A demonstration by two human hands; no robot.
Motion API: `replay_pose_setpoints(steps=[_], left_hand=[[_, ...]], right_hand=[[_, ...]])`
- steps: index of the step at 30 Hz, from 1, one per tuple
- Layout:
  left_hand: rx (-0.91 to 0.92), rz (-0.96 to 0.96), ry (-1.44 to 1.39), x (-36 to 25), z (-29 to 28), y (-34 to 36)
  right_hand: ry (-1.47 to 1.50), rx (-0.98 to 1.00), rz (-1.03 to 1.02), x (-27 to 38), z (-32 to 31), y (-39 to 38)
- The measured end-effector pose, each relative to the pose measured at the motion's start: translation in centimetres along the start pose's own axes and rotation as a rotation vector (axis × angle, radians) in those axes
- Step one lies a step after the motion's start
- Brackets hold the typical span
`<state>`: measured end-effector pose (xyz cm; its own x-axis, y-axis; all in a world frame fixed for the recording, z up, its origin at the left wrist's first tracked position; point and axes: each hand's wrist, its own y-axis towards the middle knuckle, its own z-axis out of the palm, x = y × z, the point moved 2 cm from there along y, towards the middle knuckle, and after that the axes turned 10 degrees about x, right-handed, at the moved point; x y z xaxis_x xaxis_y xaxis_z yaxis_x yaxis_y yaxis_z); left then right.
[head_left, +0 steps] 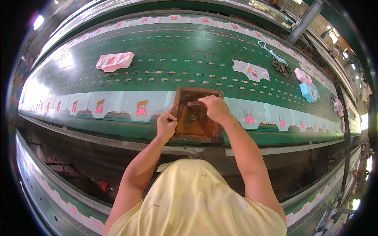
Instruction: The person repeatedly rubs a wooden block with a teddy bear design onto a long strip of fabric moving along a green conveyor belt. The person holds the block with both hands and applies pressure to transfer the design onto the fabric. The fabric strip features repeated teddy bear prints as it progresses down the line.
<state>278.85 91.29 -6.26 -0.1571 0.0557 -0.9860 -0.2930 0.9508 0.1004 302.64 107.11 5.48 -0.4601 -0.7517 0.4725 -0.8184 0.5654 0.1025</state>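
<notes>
A long green printing table (165,43) filled my view of the workshop, with a row of white fabric pieces (126,98) laid along its near edge. Those to the left bore a brown-and-pink bear; those to the right showed only pink. The wooden screen frame (197,139) sat over that row, straight in front of the person's yellow shirt (197,192). I saw the left hand (167,125) with its fingers pinching the frame's left side. The right hand (215,109) was clenched on a squeegee-like bar (193,104) inside the frame, toward its far end. Farther back on the table I had a folded pink garment (115,62) at left and a printed white piece (251,70) at right, near a dark grey bundle (281,67).
</notes>
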Motion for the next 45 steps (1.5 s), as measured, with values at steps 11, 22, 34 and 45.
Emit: replay_pose_setpoints(steps=[11,22,34,45], left_hand=[[-0.021,0.068,0.129,-0.2,-0.1,-0.5],[0.008,0.042,0.235,-1.2,-0.3,-0.6],[0.010,0.102,0.180,-1.3,0.1,-0.6],[0.026,0.112,0.159,-1.6,0.0,-0.5]], right_hand=[[-0.140,0.025,0.040,1.3,1.7,-0.1],[-0.160,0.045,0.019,9.7,3.6,-8.3],[0.034,0.143,0.154,11.5,2.7,-9.2],[0.041,0.117,0.191,12.5,3.4,-10.1]])
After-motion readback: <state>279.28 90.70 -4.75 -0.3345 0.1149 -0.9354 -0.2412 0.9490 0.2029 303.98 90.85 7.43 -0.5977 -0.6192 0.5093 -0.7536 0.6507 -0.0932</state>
